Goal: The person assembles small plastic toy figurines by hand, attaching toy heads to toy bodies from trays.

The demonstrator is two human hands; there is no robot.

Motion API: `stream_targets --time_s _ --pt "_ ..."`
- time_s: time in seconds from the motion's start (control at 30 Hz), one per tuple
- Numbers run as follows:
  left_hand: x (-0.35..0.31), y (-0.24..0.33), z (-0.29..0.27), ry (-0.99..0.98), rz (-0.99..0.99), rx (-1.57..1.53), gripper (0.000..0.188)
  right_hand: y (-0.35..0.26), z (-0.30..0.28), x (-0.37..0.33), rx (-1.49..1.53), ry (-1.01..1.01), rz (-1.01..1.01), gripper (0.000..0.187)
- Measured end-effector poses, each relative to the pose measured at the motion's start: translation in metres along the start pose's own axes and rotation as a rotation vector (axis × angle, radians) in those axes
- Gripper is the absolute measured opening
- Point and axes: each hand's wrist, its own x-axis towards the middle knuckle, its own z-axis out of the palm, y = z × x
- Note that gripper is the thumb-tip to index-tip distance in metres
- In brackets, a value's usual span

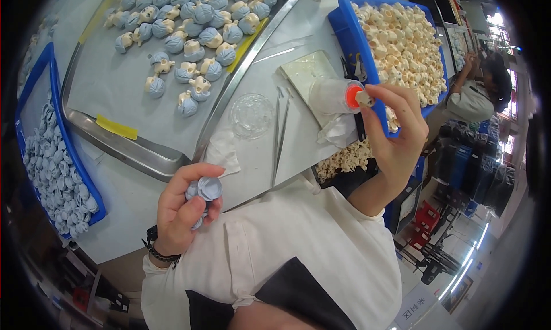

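Note:
My left hand (182, 212) is closed around a few blue-grey hair-shaped doll pieces (208, 188), held low near my body. Between the thumb and fingers of my right hand (396, 120) is a small cream doll face piece (365, 99). It is right at the orange mouth (353, 95) of a translucent white bottle (328, 96); whether they touch I cannot tell. The bottle leans over a cream slab (307, 69). Between my hands lie tweezers (282, 129), a clear round dish (251, 116) and a crumpled white tissue (222, 152).
A metal tray (129, 152) holds many assembled blue-haired heads (195, 50). Blue bins stand either side: one (92, 198) with hair pieces at left, another (338, 34) with cream pieces at right. More cream pieces (344, 160) sit below it. Another person (479, 94) works at far right.

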Motion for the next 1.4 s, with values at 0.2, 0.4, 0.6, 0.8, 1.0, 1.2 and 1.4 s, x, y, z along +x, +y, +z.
stream_targets --time_s 0.2,0.4,0.6,0.8,1.0,1.2,1.4 --pt "-0.001 0.001 -0.003 -0.062 -0.007 0.054 0.04 -0.002 -0.001 0.009 -0.023 -0.088 -0.076 0.026" --pt "0.0 -0.005 -0.005 -0.02 0.092 0.065 0.042 0.0 -0.001 0.004 -0.002 -0.053 -0.016 0.024" --pt "0.002 -0.003 -0.001 -0.009 0.136 0.119 0.043 0.001 0.002 -0.004 0.061 0.043 0.054 0.025" --pt "0.002 -0.002 -0.002 0.047 0.143 0.042 0.043 -0.001 -0.002 -0.011 0.121 0.035 0.098 0.027" --pt "0.002 -0.006 -0.004 0.039 0.177 0.009 0.041 -0.002 0.005 -0.008 0.057 0.073 0.068 0.026" --pt "0.003 0.002 -0.001 -0.058 0.075 -0.021 0.035 -0.019 0.021 -0.008 0.157 0.224 0.0 0.029" --pt "0.003 0.006 0.008 0.007 0.046 -0.011 0.032 -0.059 0.055 -0.019 0.812 -0.061 -0.28 0.042"
